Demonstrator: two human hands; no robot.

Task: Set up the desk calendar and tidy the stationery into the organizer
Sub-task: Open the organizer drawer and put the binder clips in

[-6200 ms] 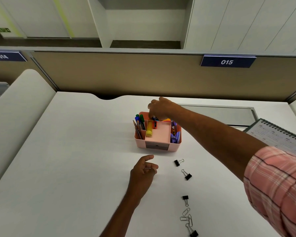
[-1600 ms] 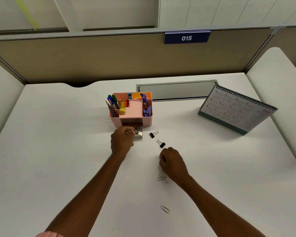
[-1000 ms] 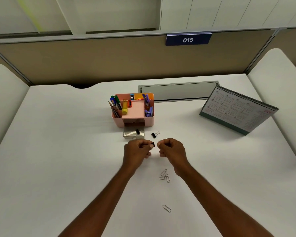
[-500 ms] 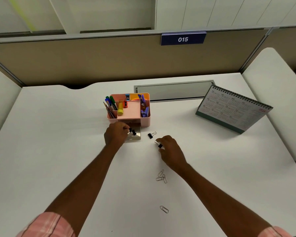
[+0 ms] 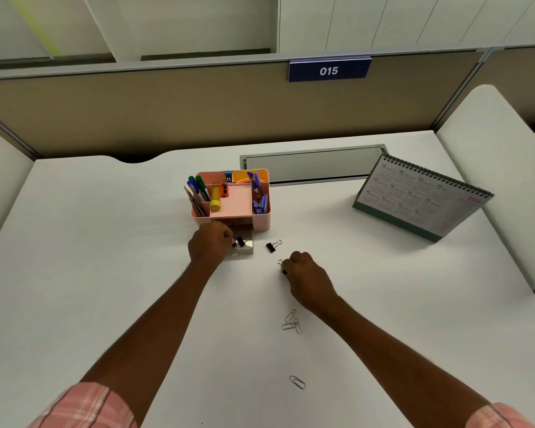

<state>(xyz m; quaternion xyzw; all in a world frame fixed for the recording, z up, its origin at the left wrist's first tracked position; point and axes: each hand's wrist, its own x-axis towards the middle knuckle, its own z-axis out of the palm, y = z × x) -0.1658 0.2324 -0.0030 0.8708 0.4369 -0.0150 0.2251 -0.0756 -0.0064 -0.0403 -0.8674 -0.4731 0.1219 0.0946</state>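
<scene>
Binder clip in right fingers; second clip just beside left fingers.

This is an open-plan office, and I am at one cubicle of it: my white desk is closed at the back by a beige partition carrying a blue plate that reads 015, with pale cabinets above and neighbouring desks butting up on either side. A grey hatch, of the kind made for cables, is let into the desk near the partition. What lies before me is office stuff too: a spiral-bound calendar standing up, a pink organizer holding pens, and paper clips and a binder clip loose on the desk.
</scene>
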